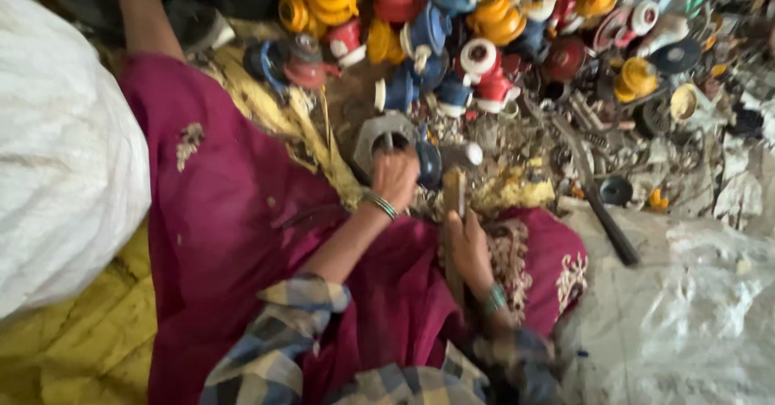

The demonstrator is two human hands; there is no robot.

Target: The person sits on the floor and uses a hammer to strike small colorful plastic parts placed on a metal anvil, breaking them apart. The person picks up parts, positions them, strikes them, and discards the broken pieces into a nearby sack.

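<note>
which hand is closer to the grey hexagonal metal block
Left. The left hand is right at the lower edge of the grey hexagonal block, holding a blue part against it. The right hand sits lower and to the right, gripping a wooden hammer handle.

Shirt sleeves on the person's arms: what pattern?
The sleeves are plaid, blue-grey and pale yellow checks, shown in the head view, the only one.

Probably a scrap-sorting workshop floor: heaped coloured plastic spools (484,18), metal debris (581,131), white sacks (64,155).
</note>
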